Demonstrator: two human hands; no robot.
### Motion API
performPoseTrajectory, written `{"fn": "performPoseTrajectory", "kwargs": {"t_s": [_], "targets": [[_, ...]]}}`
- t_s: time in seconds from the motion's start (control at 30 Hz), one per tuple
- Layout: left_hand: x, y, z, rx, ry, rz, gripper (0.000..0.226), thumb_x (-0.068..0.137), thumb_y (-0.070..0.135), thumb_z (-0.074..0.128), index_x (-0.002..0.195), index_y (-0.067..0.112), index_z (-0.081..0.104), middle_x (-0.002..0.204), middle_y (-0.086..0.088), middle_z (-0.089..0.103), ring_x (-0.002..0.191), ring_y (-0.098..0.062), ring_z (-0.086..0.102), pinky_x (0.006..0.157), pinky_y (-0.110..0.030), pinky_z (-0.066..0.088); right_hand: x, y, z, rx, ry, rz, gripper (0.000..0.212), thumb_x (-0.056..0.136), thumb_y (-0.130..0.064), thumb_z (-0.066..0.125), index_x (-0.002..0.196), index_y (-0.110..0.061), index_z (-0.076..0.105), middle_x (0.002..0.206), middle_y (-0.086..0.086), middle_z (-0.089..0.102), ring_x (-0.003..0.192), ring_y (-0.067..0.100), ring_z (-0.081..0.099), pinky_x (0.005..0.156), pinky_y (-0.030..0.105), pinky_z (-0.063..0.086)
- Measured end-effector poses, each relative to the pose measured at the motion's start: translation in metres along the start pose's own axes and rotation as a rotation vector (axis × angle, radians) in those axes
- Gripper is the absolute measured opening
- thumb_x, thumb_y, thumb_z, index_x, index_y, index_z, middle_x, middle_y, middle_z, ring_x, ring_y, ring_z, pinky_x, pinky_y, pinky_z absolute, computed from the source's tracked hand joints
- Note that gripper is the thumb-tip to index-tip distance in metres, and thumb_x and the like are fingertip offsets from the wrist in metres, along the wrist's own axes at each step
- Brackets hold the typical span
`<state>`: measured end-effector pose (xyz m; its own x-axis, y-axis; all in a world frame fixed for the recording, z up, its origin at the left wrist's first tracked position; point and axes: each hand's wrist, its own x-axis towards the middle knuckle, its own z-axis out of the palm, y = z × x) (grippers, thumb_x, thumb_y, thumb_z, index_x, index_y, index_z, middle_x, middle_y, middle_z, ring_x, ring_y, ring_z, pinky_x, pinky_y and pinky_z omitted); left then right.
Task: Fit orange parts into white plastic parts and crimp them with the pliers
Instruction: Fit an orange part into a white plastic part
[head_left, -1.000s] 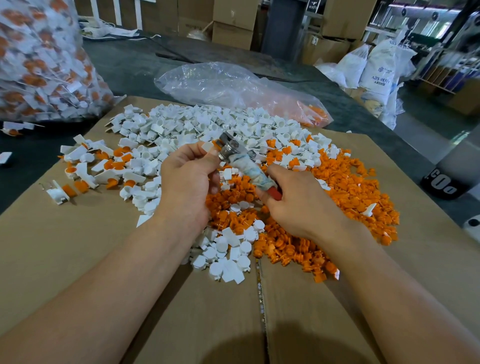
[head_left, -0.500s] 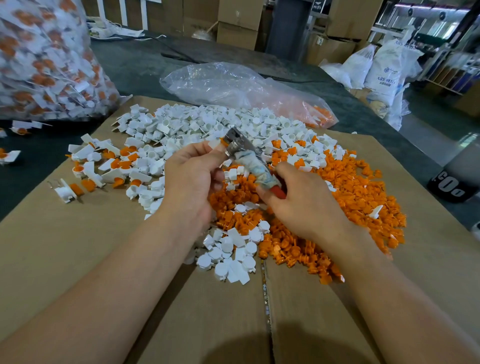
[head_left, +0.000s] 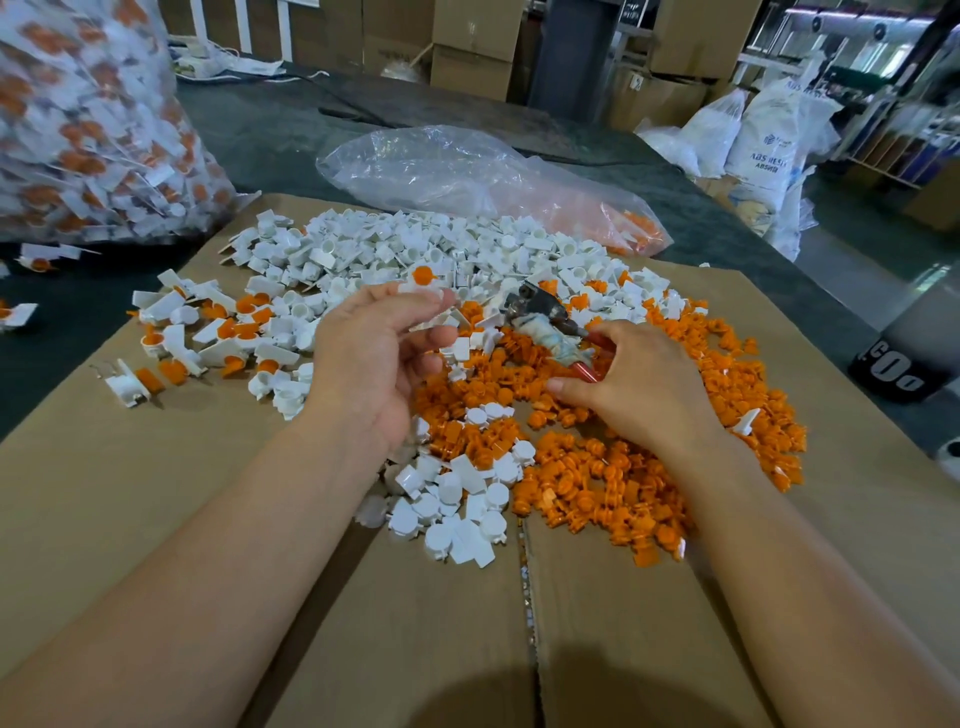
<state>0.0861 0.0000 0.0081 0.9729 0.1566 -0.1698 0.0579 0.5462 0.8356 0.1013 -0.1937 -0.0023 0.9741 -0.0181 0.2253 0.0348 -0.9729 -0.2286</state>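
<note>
Separated since half a second ago: pliers (head_left: 540, 317) off the part (head_left: 422, 280), drawn right and lower.
Pinched at left hand (head_left: 382, 358) fingertips: part, orange fitted in white, raised over white pile (head_left: 415, 244). Gripped in right hand (head_left: 644, 389): pliers, long axis up-left toward the part, head just apart from it. Finished cluster (head_left: 218, 332) left of left hand, the nearer; probably the drop point.

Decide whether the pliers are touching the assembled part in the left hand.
Apart: head view shows a plain gap between the pliers and the assembled part.
</note>
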Motion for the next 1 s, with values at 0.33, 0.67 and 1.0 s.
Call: {"fn": "performPoseTrajectory", "kwargs": {"t_s": [0.33,0.67,1.0], "targets": [[0.020,0.029,-0.030,-0.399,0.243,0.024,0.021,0.093,0.019,0.044,0.073,0.016,0.047,0.069,-0.001,0.071,0.046,-0.006,0.058,0.041,-0.013,0.040,0.004,0.002,0.001,-0.039,-0.078,0.013,0.080,0.070,-0.063,0.063,0.132,-0.015,0.045,0.128,0.009,0.051,0.118,0.026,0.046,0.093,0.038,0.038],[0.022,0.032,-0.035,-0.468,0.282,0.017,0.017,0.094,0.011,0.042,0.096,0.005,0.057,0.062,-0.001,0.070,0.043,-0.003,0.057,0.043,-0.013,0.041,0.005,0.003,0.004,-0.051,-0.135,0.034,0.090,0.068,-0.070,0.056,0.137,-0.016,0.038,0.134,0.011,0.042,0.124,0.027,0.039,0.099,0.039,0.034],[0.029,0.035,-0.042,-0.398,0.350,0.067,0.019,0.091,0.006,0.045,0.106,0.007,0.057,0.081,-0.003,0.071,0.046,-0.004,0.058,0.043,-0.014,0.041,0.004,0.004,0.004,-0.071,-0.136,0.037,0.091,0.069,-0.071,0.053,0.139,-0.017,0.035,0.137,0.011,0.040,0.126,0.027,0.036,0.101,0.040,0.033]]}}
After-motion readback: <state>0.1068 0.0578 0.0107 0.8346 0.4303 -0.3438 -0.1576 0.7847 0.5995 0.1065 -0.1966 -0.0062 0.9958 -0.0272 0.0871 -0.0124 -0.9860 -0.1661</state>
